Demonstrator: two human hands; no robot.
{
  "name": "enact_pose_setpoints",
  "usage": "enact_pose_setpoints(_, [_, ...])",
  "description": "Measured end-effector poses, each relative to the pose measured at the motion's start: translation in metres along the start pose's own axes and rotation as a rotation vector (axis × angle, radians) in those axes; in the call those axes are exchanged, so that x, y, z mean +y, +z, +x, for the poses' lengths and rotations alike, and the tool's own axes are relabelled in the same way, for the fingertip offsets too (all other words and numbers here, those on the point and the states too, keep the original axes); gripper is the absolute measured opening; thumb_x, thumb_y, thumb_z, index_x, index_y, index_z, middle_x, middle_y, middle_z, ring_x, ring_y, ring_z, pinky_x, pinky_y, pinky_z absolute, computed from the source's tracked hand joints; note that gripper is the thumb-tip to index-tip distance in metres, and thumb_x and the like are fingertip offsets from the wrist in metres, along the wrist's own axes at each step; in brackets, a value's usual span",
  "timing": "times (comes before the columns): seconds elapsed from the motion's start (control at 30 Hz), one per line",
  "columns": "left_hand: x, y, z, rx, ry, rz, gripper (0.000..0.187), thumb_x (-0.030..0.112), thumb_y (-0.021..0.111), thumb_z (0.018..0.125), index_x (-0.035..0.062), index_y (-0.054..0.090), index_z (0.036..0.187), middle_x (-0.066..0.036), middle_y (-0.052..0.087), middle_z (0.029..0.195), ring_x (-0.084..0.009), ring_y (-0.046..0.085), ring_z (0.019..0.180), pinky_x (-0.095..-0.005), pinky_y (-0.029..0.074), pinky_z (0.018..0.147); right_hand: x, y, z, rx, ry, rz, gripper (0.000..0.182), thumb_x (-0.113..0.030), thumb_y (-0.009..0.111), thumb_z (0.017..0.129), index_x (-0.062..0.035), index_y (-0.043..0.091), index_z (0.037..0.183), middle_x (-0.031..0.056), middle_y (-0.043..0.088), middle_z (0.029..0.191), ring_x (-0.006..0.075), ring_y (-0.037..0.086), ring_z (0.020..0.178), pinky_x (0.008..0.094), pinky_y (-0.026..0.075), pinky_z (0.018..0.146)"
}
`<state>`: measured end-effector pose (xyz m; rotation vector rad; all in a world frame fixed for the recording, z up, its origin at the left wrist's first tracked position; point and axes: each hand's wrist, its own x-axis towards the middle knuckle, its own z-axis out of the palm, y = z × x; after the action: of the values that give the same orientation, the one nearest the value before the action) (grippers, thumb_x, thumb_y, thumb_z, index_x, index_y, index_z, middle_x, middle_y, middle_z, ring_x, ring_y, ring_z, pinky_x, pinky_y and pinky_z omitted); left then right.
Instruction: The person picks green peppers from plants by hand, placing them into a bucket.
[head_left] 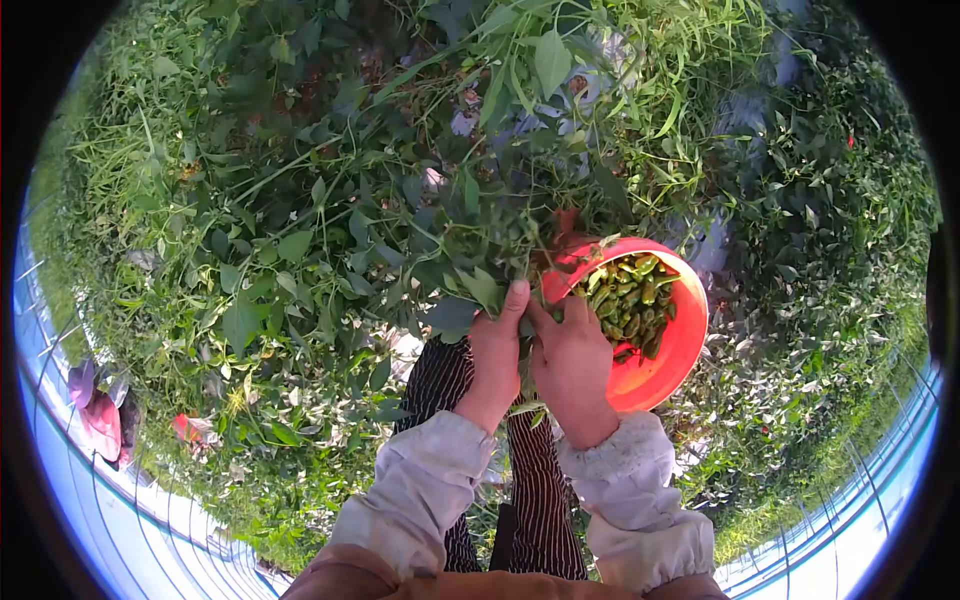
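My left hand [496, 350] is closed among the leaves of a pepper plant [480, 285], thumb pointing up along a leafy stem. Close beside it, my right hand [575, 360] has its fingers curled and pinched together at the same foliage. Whatever sits between the right fingertips is hidden from this angle. Just right of the right hand, partly behind it, is a red bucket [690, 345]. Several green peppers [632, 300] lie in it, heaped toward its far side.
Dense green plants [290, 250] spread ahead and to both sides. My striped trouser legs [540, 490] stand below my hands. Pink and red items [100, 425] lie at the far left. Pale netting with dark lines [840, 520] curves along the lower edges.
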<state>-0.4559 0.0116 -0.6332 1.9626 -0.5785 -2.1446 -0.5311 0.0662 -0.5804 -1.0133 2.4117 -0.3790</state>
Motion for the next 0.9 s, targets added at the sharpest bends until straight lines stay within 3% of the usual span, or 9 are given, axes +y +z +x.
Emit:
enact_pose_setpoints(0.17, [0.010,0.007,-0.008,0.033,0.019,0.449,0.051,0.041,0.071,0.086,-0.0034,0.062,0.109,-0.007,0.068,0.102,-0.0134,0.062,0.090,-0.0290,0.049,0.081,0.004,-0.015,0.004,-0.077,0.086,0.006,0.055,-0.006,0.069,0.063,-0.0037,0.056,0.116,0.0125,0.063,0.093,0.0305,0.061,0.085,0.0418,0.046,0.075])
enact_pose_setpoints(0.27, [0.001,0.011,-0.008,-0.096,0.172,0.187,0.043,0.033,0.074,0.085,-0.0014,0.061,0.107,-0.004,0.066,0.094,-0.0114,0.058,0.075,-0.0275,0.049,0.069,0.003,-0.025,0.008,-0.068,0.058,0.112,0.043,-0.007,0.069,0.063,-0.0053,0.056,0.105,0.0087,0.067,0.085,0.0308,0.061,0.085,0.0419,0.044,0.080])
enact_pose_setpoints(0.4, [0.000,0.010,-0.003,-0.055,0.066,0.206,0.042,0.032,0.072,0.087,-0.0021,0.060,0.110,-0.004,0.065,0.096,-0.0114,0.058,0.080,-0.0279,0.048,0.074,0.008,-0.038,0.007,-0.054,-0.054,0.427,0.031,-0.008,0.070,0.066,-0.0047,0.060,0.095,0.0079,0.068,0.091,0.0278,0.061,0.089,0.0447,0.040,0.090])
enact_pose_setpoints(0.5, [0.003,0.024,-0.007,0.098,0.213,0.219,0.040,0.032,0.072,0.088,-0.0007,0.060,0.109,-0.003,0.065,0.095,-0.0113,0.057,0.083,-0.0284,0.047,0.076,-0.004,-0.072,0.005,0.065,-0.120,0.394,0.024,-0.010,0.069,0.072,-0.0073,0.063,0.095,0.0053,0.066,0.084,0.0272,0.061,0.090,0.0467,0.034,0.104])
enact_pose_setpoints(0.67, [0.005,0.017,-0.001,0.182,0.111,0.065,0.041,0.030,0.070,0.089,-0.0063,0.061,0.105,-0.009,0.064,0.101,-0.0175,0.055,0.088,-0.0313,0.043,0.085,0.050,-0.089,-0.032,0.079,0.287,0.649,0.025,-0.007,0.067,0.076,-0.0052,0.063,0.100,0.0091,0.067,0.091,0.0288,0.062,0.095,0.0441,0.043,0.098])
enact_pose_setpoints(0.73, [0.003,0.016,0.003,0.194,0.148,0.010,0.042,0.030,0.070,0.088,-0.0071,0.061,0.104,-0.009,0.064,0.099,-0.0177,0.054,0.086,-0.0316,0.043,0.083,0.071,-0.100,-0.026,-0.159,0.147,-0.040,0.029,-0.007,0.066,0.079,-0.0016,0.062,0.107,0.0153,0.066,0.098,0.0324,0.062,0.097,0.0419,0.046,0.093])
enact_pose_setpoints(0.77, [-0.004,0.015,0.007,0.206,0.170,-0.033,0.043,0.031,0.070,0.088,-0.0079,0.061,0.103,-0.010,0.064,0.098,-0.0179,0.054,0.084,-0.0318,0.044,0.081,0.079,-0.103,-0.019,-0.150,0.139,-0.048,0.029,-0.007,0.066,0.079,-0.0016,0.062,0.107,0.0153,0.066,0.098,0.0324,0.062,0.097,0.0419,0.046,0.093])
enact_pose_setpoints(0.83, [-0.010,0.015,0.015,0.235,0.189,-0.007,0.044,0.032,0.071,0.086,-0.0089,0.061,0.101,-0.011,0.064,0.096,-0.0178,0.054,0.083,-0.0322,0.044,0.079,0.097,-0.100,-0.003,0.018,0.182,0.050,0.036,-0.008,0.066,0.080,0.0018,0.059,0.114,0.0211,0.064,0.104,0.0368,0.062,0.097,0.0412,0.047,0.092])
enact_pose_setpoints(0.9, [-0.005,0.017,0.014,0.269,0.134,-0.096,0.046,0.033,0.071,0.085,-0.0099,0.061,0.100,-0.011,0.064,0.094,-0.0182,0.055,0.081,-0.0331,0.044,0.078,0.109,-0.097,0.040,0.239,0.252,0.478,0.033,-0.012,0.063,0.090,0.0059,0.057,0.117,0.0171,0.065,0.109,0.0258,0.063,0.101,0.0348,0.049,0.090])
